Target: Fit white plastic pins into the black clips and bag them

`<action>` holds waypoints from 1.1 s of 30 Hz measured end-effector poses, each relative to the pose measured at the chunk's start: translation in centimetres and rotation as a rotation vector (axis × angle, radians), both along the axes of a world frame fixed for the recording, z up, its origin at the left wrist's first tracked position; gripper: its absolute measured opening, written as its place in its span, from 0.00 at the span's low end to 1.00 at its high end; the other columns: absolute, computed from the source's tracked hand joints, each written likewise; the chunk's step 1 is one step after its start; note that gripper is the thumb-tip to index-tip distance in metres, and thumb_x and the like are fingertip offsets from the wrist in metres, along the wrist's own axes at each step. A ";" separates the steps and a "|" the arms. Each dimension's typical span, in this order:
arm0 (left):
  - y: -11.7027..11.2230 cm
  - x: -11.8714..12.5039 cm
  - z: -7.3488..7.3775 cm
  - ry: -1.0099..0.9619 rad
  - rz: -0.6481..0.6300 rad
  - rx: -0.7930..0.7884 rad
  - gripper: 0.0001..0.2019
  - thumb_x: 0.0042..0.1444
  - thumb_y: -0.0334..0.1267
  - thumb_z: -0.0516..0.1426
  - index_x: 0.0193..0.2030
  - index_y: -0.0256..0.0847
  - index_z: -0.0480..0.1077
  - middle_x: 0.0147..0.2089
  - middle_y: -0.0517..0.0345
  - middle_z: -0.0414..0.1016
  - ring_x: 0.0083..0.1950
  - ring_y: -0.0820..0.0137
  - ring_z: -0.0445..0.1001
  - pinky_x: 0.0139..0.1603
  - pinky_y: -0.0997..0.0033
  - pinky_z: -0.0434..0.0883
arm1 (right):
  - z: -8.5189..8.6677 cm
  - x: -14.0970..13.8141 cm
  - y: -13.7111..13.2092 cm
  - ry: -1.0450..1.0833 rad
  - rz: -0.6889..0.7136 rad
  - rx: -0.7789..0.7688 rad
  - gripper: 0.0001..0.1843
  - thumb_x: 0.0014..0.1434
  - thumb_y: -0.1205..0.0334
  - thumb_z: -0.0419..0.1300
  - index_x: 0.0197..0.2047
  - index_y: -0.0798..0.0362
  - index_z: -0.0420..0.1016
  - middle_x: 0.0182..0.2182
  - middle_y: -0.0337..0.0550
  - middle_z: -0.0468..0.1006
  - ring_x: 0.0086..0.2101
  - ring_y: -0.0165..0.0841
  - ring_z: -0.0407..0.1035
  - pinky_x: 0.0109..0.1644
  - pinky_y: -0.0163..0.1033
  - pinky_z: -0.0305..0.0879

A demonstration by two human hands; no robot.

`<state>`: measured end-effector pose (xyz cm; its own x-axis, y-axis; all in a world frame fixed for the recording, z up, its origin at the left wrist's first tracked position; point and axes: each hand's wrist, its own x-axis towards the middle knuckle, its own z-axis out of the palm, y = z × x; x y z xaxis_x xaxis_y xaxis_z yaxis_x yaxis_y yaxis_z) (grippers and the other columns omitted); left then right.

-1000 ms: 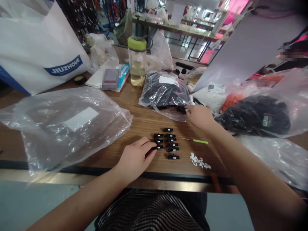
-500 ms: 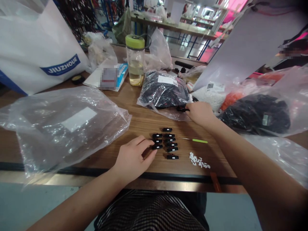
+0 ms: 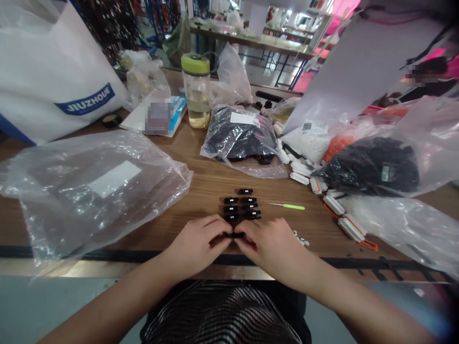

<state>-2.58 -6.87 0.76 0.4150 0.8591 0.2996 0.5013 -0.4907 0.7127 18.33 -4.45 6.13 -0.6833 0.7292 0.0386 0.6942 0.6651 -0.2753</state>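
Pinching small black plastic connector between L hand and R hand, fingers curled close, at near edge of brown woodgrain table; grip prob. firm, partly hidden. Even pressure both sides advisable. More black connectors in rows just far.

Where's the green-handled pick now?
Head view: the green-handled pick lies on the wooden table, just right of the black connectors, below the white plastic parts.
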 end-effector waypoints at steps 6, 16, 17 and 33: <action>-0.5 0.1 0.1 0.155 0.058 -0.055 0.02 0.60 0.33 0.60 0.39 0.43 0.74 0.36 0.61 0.77 0.34 0.69 0.75 0.36 0.68 0.70 | 1.3 6.6 2.1 0.076 -0.279 -0.031 0.11 0.64 0.59 0.57 0.42 0.48 0.81 0.35 0.40 0.84 0.32 0.33 0.76 0.36 0.36 0.65; -0.9 0.2 -0.4 0.175 0.160 -0.107 0.03 0.61 0.37 0.59 0.41 0.44 0.73 0.38 0.61 0.78 0.37 0.68 0.75 0.37 0.67 0.69 | -2.0 11.7 2.6 -0.066 -0.313 -0.172 0.14 0.63 0.55 0.56 0.34 0.47 0.83 0.30 0.40 0.83 0.28 0.33 0.74 0.33 0.36 0.64; -0.8 0.3 -0.5 0.178 0.160 -0.105 0.03 0.61 0.37 0.59 0.41 0.44 0.73 0.38 0.62 0.77 0.37 0.68 0.75 0.37 0.67 0.68 | -2.3 11.7 2.7 -0.061 -0.313 -0.190 0.14 0.63 0.55 0.56 0.35 0.47 0.83 0.32 0.40 0.84 0.29 0.33 0.75 0.35 0.37 0.65; -0.7 0.4 -0.5 0.164 0.146 -0.065 0.03 0.61 0.37 0.59 0.41 0.44 0.74 0.38 0.60 0.77 0.36 0.68 0.75 0.37 0.67 0.69 | -1.7 9.5 2.5 0.079 -0.411 -0.296 0.08 0.58 0.59 0.59 0.30 0.50 0.78 0.23 0.37 0.78 0.24 0.29 0.70 0.28 0.34 0.61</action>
<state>-2.20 -7.60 0.25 0.3231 0.9289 0.1811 0.6752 -0.3603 0.6436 27.85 -1.96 4.40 -0.3412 0.9245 -0.1698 0.8514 0.2274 -0.4728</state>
